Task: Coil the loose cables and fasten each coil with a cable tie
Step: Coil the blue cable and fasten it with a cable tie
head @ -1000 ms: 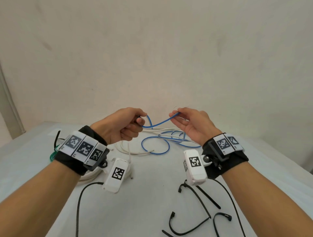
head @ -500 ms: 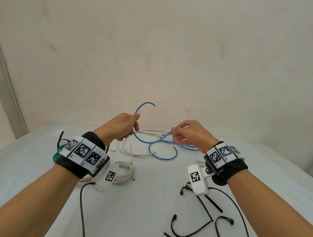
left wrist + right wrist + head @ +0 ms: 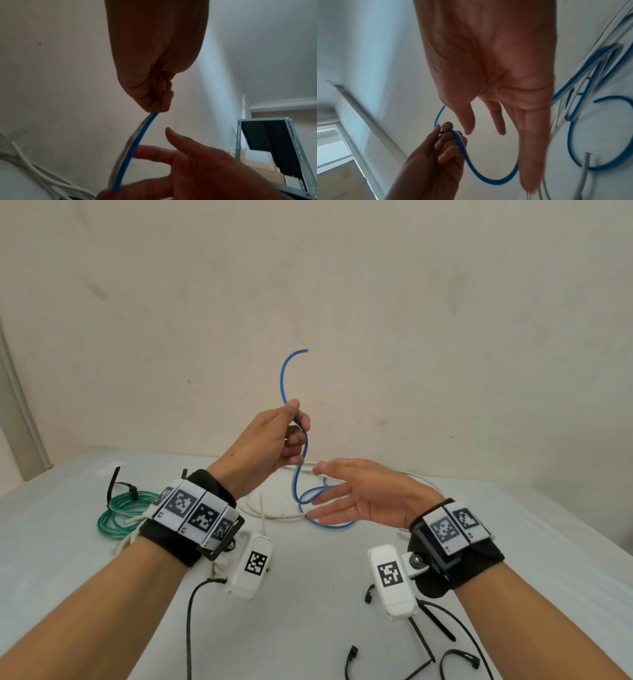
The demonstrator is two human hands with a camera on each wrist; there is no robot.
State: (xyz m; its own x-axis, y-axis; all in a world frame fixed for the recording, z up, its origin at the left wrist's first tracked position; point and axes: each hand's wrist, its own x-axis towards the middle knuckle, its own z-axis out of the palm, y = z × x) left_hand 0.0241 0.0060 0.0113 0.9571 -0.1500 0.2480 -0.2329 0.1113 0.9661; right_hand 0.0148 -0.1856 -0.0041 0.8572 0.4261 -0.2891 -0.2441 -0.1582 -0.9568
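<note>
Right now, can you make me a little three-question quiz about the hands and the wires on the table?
1. True or false: the right hand is pinching the blue cable.
2. Which cable already lies coiled with a tie on it? A) the green cable B) the white cable C) the blue one
3. Fill in: the loose black cable ties lie on the table nearest the ___ arm.

Key
1. False. The right hand is open with straight fingers; the left hand pinches the blue cable and holds it up.
2. A
3. right
</note>
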